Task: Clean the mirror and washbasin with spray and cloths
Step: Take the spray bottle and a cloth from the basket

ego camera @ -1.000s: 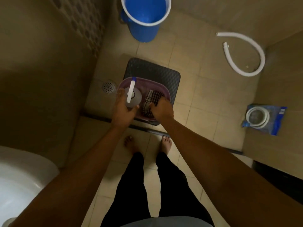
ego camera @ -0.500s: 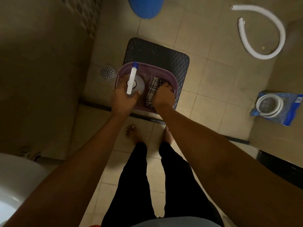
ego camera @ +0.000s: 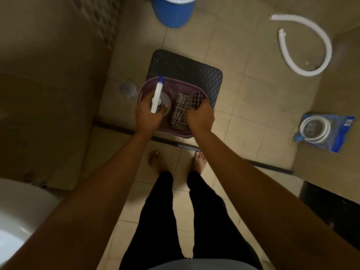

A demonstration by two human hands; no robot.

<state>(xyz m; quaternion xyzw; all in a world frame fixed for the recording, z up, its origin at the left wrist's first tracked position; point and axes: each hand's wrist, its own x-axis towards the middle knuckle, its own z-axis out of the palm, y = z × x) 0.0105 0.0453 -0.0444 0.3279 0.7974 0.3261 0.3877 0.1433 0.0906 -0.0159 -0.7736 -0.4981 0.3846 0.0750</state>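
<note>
A purple plastic basket (ego camera: 175, 83) stands on a dark stool (ego camera: 187, 67) on the bathroom floor. My left hand (ego camera: 147, 117) is closed around a clear spray bottle (ego camera: 164, 102) with a white, blue-tipped nozzle, seen from above inside the basket. My right hand (ego camera: 199, 115) grips a brown checked cloth (ego camera: 195, 100). A white checked cloth (ego camera: 178, 112) lies folded next to it in the basket. The white washbasin (ego camera: 17, 207) shows at the lower left.
A blue bucket (ego camera: 173, 10) stands at the top. A round floor drain (ego camera: 127, 89) is left of the stool. A loose white hose (ego camera: 303, 45) curls at the upper right; a bagged coiled hose (ego camera: 323, 131) lies right. My bare feet stand below the basket.
The view has shifted slightly, with the bucket back in sight at the top. Both hands stay in the basket, the right hand closing further onto the brown checked cloth.
</note>
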